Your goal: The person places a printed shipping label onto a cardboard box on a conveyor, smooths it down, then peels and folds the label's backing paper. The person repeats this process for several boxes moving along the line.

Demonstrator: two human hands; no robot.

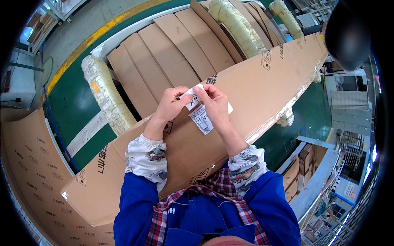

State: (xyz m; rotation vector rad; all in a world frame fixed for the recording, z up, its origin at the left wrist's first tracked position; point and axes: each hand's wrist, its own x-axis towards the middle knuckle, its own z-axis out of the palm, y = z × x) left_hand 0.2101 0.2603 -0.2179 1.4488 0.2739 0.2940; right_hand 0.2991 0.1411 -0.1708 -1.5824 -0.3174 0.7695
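In the head view, at frame centre, the left hand (170,104) and right hand (214,104) are pinching a small white label (192,99) above the long cardboard box (262,86), fingers clamped on its edges; peeling slowly would likely prevent tearing.

Blue work jacket, plaid collar, patterned sleeve covers.
The person wore a bright blue jacket over a red-and-blue checked shirt, and white oversleeves with a grey-brown print were gathered at both forearms, left hand (170,104) and right hand (214,105) bare, no gloves.
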